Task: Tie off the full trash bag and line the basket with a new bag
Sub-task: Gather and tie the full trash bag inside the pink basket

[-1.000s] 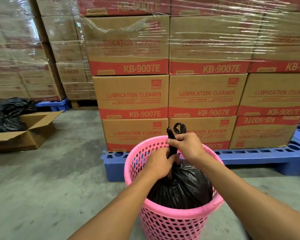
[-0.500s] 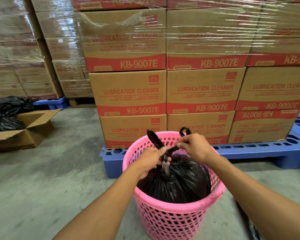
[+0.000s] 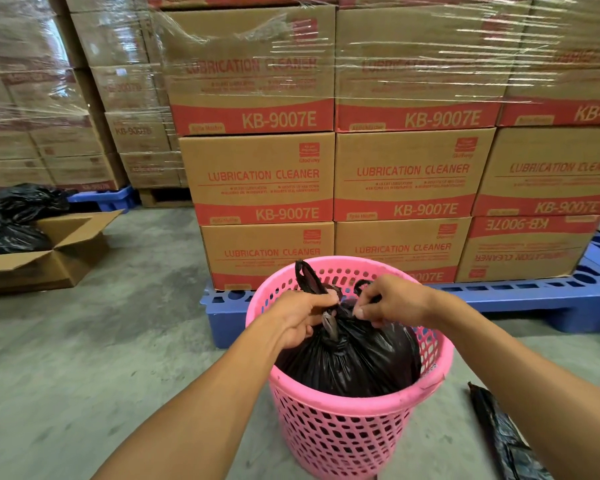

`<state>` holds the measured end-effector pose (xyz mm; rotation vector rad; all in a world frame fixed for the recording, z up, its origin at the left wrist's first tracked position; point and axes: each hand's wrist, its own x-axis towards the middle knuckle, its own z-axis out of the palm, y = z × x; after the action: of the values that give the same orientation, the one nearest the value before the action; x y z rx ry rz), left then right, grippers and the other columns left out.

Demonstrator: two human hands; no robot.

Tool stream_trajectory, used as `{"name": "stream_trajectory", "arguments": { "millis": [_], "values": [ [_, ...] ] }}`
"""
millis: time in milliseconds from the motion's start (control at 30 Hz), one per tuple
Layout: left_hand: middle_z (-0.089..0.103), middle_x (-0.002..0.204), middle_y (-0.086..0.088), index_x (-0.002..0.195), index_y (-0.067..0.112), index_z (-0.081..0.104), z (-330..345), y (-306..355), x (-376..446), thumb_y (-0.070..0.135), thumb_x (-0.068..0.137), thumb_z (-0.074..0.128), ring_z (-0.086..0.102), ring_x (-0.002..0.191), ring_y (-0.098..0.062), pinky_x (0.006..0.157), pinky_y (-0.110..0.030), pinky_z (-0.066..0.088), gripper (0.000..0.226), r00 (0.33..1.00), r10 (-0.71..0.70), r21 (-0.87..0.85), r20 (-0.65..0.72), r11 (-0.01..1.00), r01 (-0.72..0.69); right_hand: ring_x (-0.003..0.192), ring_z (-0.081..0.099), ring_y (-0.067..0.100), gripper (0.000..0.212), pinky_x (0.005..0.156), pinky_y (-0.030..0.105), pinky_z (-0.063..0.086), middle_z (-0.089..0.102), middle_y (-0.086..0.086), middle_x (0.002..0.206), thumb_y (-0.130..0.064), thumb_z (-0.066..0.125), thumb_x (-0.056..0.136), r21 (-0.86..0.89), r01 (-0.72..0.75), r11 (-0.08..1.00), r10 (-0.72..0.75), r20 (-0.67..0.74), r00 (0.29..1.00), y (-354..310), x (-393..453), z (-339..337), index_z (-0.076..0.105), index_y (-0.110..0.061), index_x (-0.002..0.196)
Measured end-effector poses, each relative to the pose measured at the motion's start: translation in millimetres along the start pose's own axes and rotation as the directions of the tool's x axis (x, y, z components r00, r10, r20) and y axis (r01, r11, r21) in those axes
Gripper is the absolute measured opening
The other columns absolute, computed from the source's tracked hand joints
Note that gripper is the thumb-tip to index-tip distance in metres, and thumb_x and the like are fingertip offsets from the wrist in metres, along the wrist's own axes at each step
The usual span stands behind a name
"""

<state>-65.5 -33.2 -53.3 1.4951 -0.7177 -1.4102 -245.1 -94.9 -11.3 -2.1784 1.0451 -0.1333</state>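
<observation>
A full black trash bag (image 3: 354, 358) sits inside a pink perforated basket (image 3: 347, 441) on the concrete floor. Its neck is gathered at the top, with two black handle strips sticking up. My left hand (image 3: 303, 315) grips the left strip at the knot. My right hand (image 3: 394, 301) pinches the right strip close beside it. A folded black bag (image 3: 503, 438) lies flat on the floor to the right of the basket.
A blue pallet (image 3: 534, 296) stacked with wrapped "Lubrication Cleaner" cartons (image 3: 264, 178) stands just behind the basket. An open cardboard box (image 3: 49, 258) holding black bags (image 3: 11, 216) sits at the left. Bare concrete floor (image 3: 101, 358) lies to the left.
Both hands have come lower and closer together over the bag's neck, and the handle strips are pulled down tighter. The view has tilted down, showing the folded bag on the floor.
</observation>
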Motion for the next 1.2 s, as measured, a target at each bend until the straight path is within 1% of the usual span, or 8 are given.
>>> {"name": "stream_trajectory", "arguments": {
  "millis": [267,367,533,633,733,833,1033,1200],
  "values": [
    [0.065,0.080,-0.001,0.099,0.017,0.066,4,2,-3,-0.006,0.077,0.071,0.055,0.065,-0.010,0.053,-0.023,0.038,0.033,0.992,0.130,0.197,-0.007,0.972,-0.126,0.063,0.056,0.013,0.011,0.065,0.029,0.049,0.063,0.000,0.071,-0.014,0.064,0.090,0.027,-0.040,0.999,0.043,-0.107,0.993,18,13,10,0.067,-0.016,0.079],
    [0.067,0.086,-0.004,0.105,0.006,0.066,3,1,0,-0.010,0.073,0.072,0.063,0.083,-0.021,0.074,-0.030,0.055,0.036,0.972,0.234,0.324,-0.032,0.922,-0.211,0.062,0.053,0.008,0.017,0.058,0.022,0.042,0.060,-0.007,0.068,-0.014,0.067,0.086,-0.006,0.003,1.000,-0.004,-0.225,0.974,16,19,16,0.061,-0.021,0.072],
    [0.071,0.092,-0.004,0.095,0.022,0.061,-1,-1,5,-0.002,0.065,0.070,0.068,0.092,-0.029,0.086,-0.048,0.054,0.039,0.912,0.406,0.599,-0.062,0.746,-0.292,0.095,0.050,0.017,0.014,0.088,0.031,0.039,0.058,-0.001,0.102,-0.022,0.067,0.084,-0.056,0.118,0.991,-0.129,-0.300,0.945,13,29,35,0.068,-0.031,0.093],
    [0.063,0.078,0.001,0.079,0.026,0.047,3,-4,2,-0.005,0.069,0.061,0.060,0.082,-0.030,0.073,-0.046,0.050,0.035,0.837,0.545,0.761,-0.049,0.564,-0.322,0.089,0.058,0.007,0.022,0.080,0.021,0.040,0.065,-0.008,0.098,-0.019,0.059,0.092,0.058,0.147,0.987,-0.133,-0.195,0.972,11,26,42,0.068,-0.019,0.112],
    [0.062,0.087,0.004,0.084,0.028,0.043,10,-10,1,-0.003,0.073,0.058,0.057,0.085,-0.026,0.069,-0.042,0.047,0.036,0.775,0.627,0.841,-0.075,0.457,-0.289,0.070,0.053,-0.008,0.011,0.062,0.005,0.038,0.061,-0.019,0.076,-0.021,0.063,0.091,0.097,0.107,0.990,-0.090,-0.164,0.982,13,26,45,0.070,-0.018,0.099],
    [0.062,0.107,0.002,0.103,0.024,0.052,10,-14,2,0.005,0.081,0.062,0.058,0.098,-0.025,0.074,-0.037,0.044,0.031,0.750,0.654,0.872,-0.102,0.421,-0.248,0.074,0.058,0.009,0.005,0.073,0.021,0.045,0.064,-0.007,0.077,-0.021,0.069,0.087,0.141,0.071,0.987,-0.045,-0.179,0.983,13,32,47,0.066,-0.017,0.087],
    [0.072,0.093,-0.012,0.090,0.013,0.065,2,1,-3,0.016,0.079,0.067,0.065,0.086,-0.032,0.069,-0.034,0.048,0.012,0.862,0.475,0.804,-0.177,0.575,-0.151,0.069,0.055,0.016,0.021,0.069,0.032,0.045,0.060,0.003,0.072,-0.025,0.075,0.080,0.201,0.028,0.979,0.014,-0.201,0.980,13,42,58,0.058,-0.016,0.072],
    [0.075,0.085,-0.013,0.083,0.011,0.073,-18,-2,8,0.021,0.056,0.077,0.071,0.085,-0.032,0.085,-0.055,0.057,0.029,0.942,0.314,0.554,-0.121,0.808,-0.198,0.069,0.054,0.018,0.028,0.077,0.039,0.045,0.055,-0.007,0.062,-0.035,0.069,0.077,0.088,-0.036,0.995,0.059,-0.282,0.958,9,47,66,0.048,-0.023,0.065]
  ]
}}
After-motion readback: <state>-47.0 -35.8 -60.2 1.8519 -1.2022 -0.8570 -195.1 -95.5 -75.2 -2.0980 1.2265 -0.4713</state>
